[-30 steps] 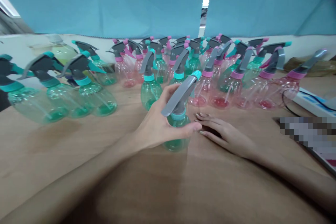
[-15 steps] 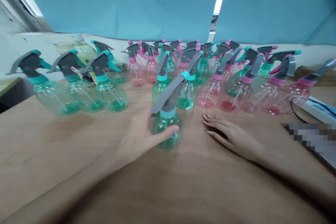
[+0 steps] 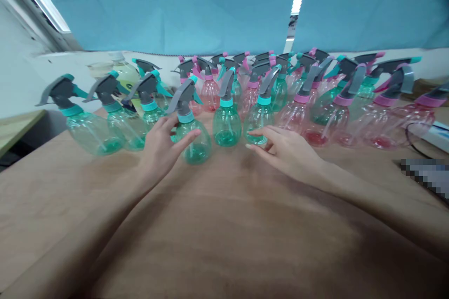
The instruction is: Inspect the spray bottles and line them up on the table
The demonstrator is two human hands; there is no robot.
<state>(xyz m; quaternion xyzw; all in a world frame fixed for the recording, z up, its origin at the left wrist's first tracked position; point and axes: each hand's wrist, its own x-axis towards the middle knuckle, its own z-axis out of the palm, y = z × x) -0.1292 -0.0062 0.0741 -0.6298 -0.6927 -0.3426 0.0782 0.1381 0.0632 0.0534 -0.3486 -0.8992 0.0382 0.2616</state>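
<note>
A clear green spray bottle (image 3: 197, 152) with a teal collar and grey trigger head stands upright on the table. My left hand (image 3: 161, 142) is wrapped around its left side, with the thumb across the front. Over to the right, my right hand (image 3: 284, 149) has its fingers apart and partly bent, in front of another green spray bottle (image 3: 261, 117). Whether its fingertips touch that bottle I cannot tell. Between the two hands a third green spray bottle (image 3: 227, 124) stands by itself.
Several green spray bottles stand at the left, the outermost (image 3: 93, 133) nearest the table edge. Pink spray bottles (image 3: 317, 126) fill the right, with mixed rows behind. A pixelated flat object (image 3: 426, 173) lies far right beside a white power strip (image 3: 440, 133). Blue cloth (image 3: 217, 4) hangs behind.
My left hand has carried its green spray bottle left and away from me, toward the left group. My right hand has lifted off the table and moved left to a green bottle.
</note>
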